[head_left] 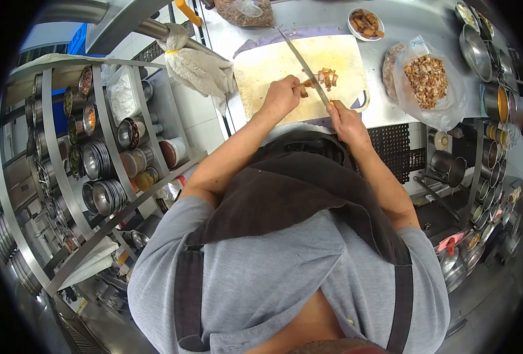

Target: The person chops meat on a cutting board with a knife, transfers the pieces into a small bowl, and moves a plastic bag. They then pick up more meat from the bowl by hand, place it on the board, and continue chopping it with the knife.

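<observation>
My right hand (348, 122) is closed round the handle of a long knife (304, 64), whose blade slants up and left over the cutting board (265, 75). Left of the blade, my left hand (283, 94) has its fingers bent together on a strip of browned meat (306, 87) lying on the board. Small diced meat pieces (327, 78) sit in a cluster just right of the blade. The board rests on a purple cloth (255, 41), which shows along its far edge.
A white bowl of larger browned chunks (366, 25) stands beyond the board. To the right, a plastic bag of diced meat (425, 82) lies open. Another bag (245, 12) is at the far left. A towel (197, 72) hangs from a rail. Shelves with metal bowls (109, 196) stand left.
</observation>
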`<state>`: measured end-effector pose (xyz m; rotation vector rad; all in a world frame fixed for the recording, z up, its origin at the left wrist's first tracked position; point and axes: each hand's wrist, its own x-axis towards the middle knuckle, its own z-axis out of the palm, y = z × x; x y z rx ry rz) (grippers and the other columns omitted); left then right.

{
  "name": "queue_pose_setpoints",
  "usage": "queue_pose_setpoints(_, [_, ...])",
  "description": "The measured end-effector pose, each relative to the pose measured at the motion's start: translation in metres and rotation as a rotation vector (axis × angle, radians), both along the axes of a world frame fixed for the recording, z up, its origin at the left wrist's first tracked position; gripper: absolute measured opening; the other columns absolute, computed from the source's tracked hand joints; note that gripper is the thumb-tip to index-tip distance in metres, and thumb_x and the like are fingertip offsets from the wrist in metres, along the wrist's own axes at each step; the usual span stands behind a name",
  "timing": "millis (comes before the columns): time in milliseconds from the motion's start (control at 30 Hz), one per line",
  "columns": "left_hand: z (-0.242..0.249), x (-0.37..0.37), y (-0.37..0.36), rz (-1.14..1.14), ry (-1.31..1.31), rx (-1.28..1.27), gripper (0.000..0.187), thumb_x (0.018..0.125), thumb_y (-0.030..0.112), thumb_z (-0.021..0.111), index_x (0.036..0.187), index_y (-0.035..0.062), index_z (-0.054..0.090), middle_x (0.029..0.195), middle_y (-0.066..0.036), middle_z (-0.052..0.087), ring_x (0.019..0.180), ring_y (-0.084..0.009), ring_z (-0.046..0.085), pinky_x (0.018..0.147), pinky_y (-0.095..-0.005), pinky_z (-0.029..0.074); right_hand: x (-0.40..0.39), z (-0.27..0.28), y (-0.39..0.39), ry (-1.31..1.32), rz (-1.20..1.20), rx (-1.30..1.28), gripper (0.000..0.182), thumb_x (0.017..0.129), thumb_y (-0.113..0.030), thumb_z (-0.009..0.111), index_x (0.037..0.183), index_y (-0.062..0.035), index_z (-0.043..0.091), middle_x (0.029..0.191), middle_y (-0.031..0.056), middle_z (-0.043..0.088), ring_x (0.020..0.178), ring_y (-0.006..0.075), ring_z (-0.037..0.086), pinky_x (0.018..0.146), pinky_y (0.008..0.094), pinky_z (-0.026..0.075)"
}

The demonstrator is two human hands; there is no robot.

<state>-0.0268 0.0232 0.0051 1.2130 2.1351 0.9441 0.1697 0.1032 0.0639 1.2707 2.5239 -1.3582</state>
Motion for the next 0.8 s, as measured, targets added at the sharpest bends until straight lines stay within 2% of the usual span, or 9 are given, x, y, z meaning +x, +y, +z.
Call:
queue_pose_setpoints(100, [0.001,-0.005,0.002,-0.097,0.144,0.050,0.017,0.084,0.010,0.062,0.097,-0.0006,0.065,0.078,-0.017,0.069,0.076,-0.0352,0.068,0.070,-0.0403,0.054,0.002,0.001,-0.004,0.009,0.003,-0.030,0.038,0.101,-0.036,0.043,0.111,-0.0020,0.058,0.090,0.0299,0.064,0.090,0.0475,0.061,0.078,0.0533,0.046])
queue_pose_setpoints(200, [0.006,-0.008,0.005,-0.152,0.146,0.056,0.013,0.083,0.011,0.065,0.089,-0.0003,0.065,0.078,-0.018,0.069,0.075,-0.0362,0.067,0.068,-0.0416,0.054,0.003,0.002,-0.005,-0.042,0.017,-0.082,0.039,0.102,-0.036,0.043,0.110,-0.0018,0.058,0.092,0.0301,0.064,0.091,0.0473,0.060,0.079,0.0531,0.046])
queue_pose_setpoints(300, [0.011,-0.006,0.004,-0.131,0.142,0.009,0.013,0.082,0.013,0.067,0.084,0.0004,0.065,0.076,-0.018,0.068,0.073,-0.0360,0.067,0.067,-0.0419,0.054,0.004,0.002,-0.007,-0.054,0.060,-0.004,0.039,0.102,-0.036,0.042,0.110,-0.0013,0.057,0.092,0.0301,0.064,0.092,0.0471,0.060,0.078,0.0532,0.046])
queue_pose_setpoints(367, [0.011,-0.004,0.000,-0.120,0.130,0.011,0.013,0.082,0.014,0.068,0.084,0.0008,0.065,0.075,-0.018,0.068,0.072,-0.0358,0.067,0.066,-0.0419,0.054,0.005,0.009,-0.006,-0.057,0.060,-0.065,0.040,0.102,-0.036,0.041,0.110,-0.0007,0.057,0.092,0.0304,0.064,0.092,0.0470,0.060,0.078,0.0531,0.046])
queue_pose_setpoints(533, [0.003,-0.003,-0.003,-0.042,0.094,0.090,0.014,0.081,0.015,0.069,0.083,0.0017,0.067,0.071,-0.018,0.067,0.070,-0.0352,0.067,0.065,-0.0420,0.053,0.012,0.014,-0.008,-0.050,0.099,-0.033,0.039,0.102,-0.036,0.041,0.107,-0.0002,0.057,0.089,0.0304,0.063,0.090,0.0470,0.060,0.077,0.0536,0.045])
queue_pose_setpoints(800, [0.002,-0.001,-0.001,-0.081,0.112,0.066,0.007,0.081,0.007,0.062,0.083,0.0019,0.066,0.075,-0.019,0.067,0.071,-0.0369,0.066,0.065,-0.0427,0.053,0.011,0.014,0.001,-0.129,0.219,-0.021,0.039,0.103,-0.036,0.039,0.106,-0.0008,0.056,0.087,0.0300,0.064,0.087,0.0468,0.061,0.076,0.0539,0.045])
